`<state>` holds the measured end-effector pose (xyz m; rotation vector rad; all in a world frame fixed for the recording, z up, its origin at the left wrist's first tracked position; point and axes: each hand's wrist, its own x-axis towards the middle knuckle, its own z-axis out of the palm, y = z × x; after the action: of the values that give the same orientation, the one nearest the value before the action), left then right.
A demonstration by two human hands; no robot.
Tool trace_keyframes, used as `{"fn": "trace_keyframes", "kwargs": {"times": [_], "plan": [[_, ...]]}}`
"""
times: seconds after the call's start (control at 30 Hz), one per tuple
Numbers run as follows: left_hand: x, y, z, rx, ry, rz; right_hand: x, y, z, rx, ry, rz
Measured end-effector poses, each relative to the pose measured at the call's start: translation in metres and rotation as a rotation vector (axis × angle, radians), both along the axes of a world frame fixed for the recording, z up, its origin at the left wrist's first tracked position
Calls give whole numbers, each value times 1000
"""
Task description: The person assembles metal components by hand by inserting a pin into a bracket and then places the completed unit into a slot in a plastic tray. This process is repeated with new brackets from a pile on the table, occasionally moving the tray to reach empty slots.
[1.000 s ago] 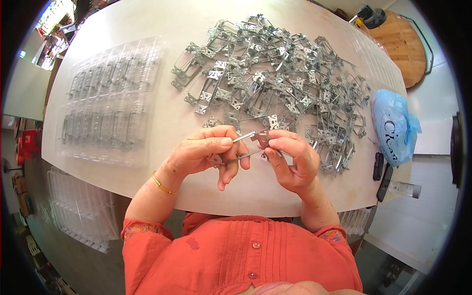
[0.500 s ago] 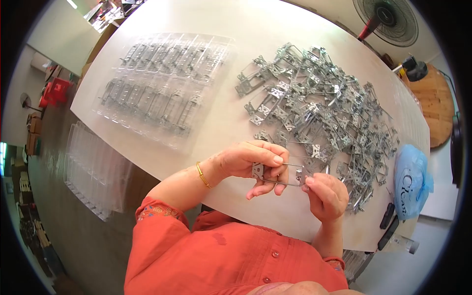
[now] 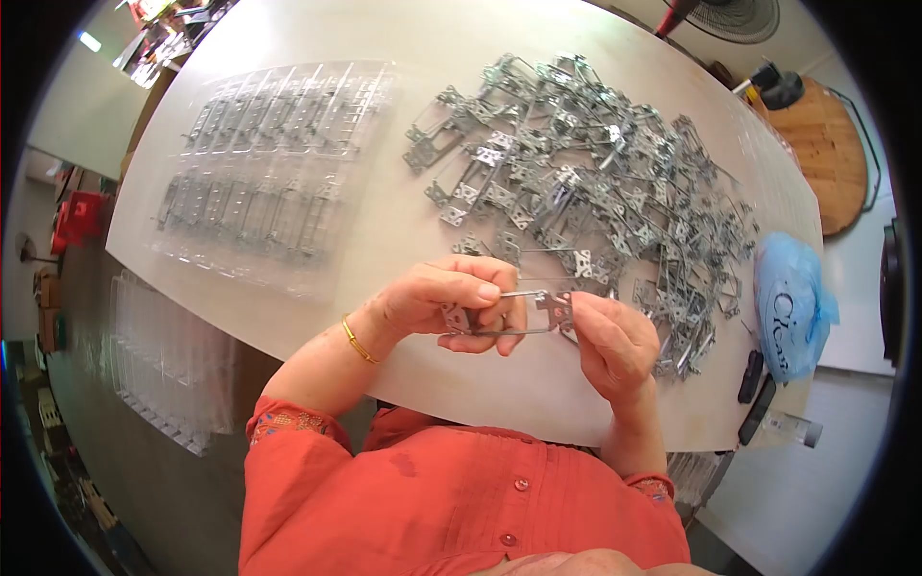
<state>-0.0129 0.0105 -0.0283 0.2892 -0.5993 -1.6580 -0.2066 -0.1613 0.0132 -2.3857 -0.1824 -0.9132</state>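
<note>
Between my hands is a metal bracket (image 3: 556,312), with perforated end plates joined by thin rods. My left hand (image 3: 432,296) is closed around its left end, thumb lying along the upper rod and fingers curled under the lower one. The thumb and fingers of my right hand (image 3: 619,348) pinch the plate at the other end. Just beyond my hands spreads a large tangled pile of similar metal brackets (image 3: 576,182). To the left on the table lies a clear plastic tray (image 3: 331,274) with two rows of brackets in its slots.
More clear plastic trays (image 3: 168,370) are stacked low, left of the table (image 3: 379,216). A blue plastic bag (image 3: 792,307), dark objects (image 3: 754,394) and a clear bottle (image 3: 792,429) are at the right edge. A fan (image 3: 735,17) and round wooden board (image 3: 821,158) stand beyond.
The whole view has shifted, so the table contents appear further left and higher. My hands still hold the bracket, and its right end plate now faces the camera more.
</note>
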Motion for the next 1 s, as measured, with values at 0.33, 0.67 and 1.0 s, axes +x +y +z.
{"fn": "trace_keyframes", "kwargs": {"times": [0.33,0.67,1.0], "plan": [[5,-4,-2,-98,51,10,4,-10,-7,61,-32,-56],[-1,-4,1,-27,-136,181,-2,10,3,316,111,-86],[-2,0,20,164,-511,234,-9,16,12,725,390,-94]]}}
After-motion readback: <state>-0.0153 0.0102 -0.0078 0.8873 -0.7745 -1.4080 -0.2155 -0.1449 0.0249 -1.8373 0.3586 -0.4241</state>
